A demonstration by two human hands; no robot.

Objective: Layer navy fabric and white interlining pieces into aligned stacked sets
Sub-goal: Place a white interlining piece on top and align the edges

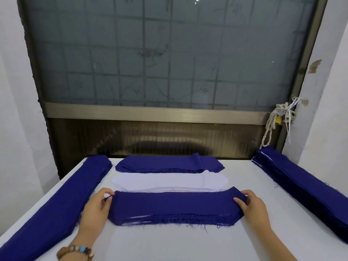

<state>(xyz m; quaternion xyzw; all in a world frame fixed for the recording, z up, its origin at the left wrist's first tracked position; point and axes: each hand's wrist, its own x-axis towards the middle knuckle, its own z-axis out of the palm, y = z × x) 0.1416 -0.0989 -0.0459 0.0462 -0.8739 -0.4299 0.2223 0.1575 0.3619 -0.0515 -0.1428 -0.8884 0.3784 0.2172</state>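
Fingers (105,191) of the left hand (95,210) pinch the pointed left tip of the top navy piece (173,204) against the thumb. Those of the right hand (254,208) curl round its right end, the thumb pressing on the cloth. Held at both ends, the piece lies stretched flat on the near stack (169,220), whose front edge shows thin white layers between navy ones and a fringe of loose threads.

Just beyond it lies the white interlining pile (169,180), and beyond that the far navy pile (165,162), its right part rumpled. Long navy stacks run down the left edge (62,200) and the right edge (301,183) of the white table (169,243). A beaded bracelet (75,250) sits on the left wrist. Behind the table is a frosted window (169,53).

The step looks like squaring this top layer to the set beneath. An uneven pull from one hand would probably skew the piece, so that its angled tips overhang the layers below. Dragging it rather than lifting it could shift the interlining underneath, which likely slides easily on the navy cloth. The frayed threads could also catch on the fingers and tug the lower layers out of line when the hands let go
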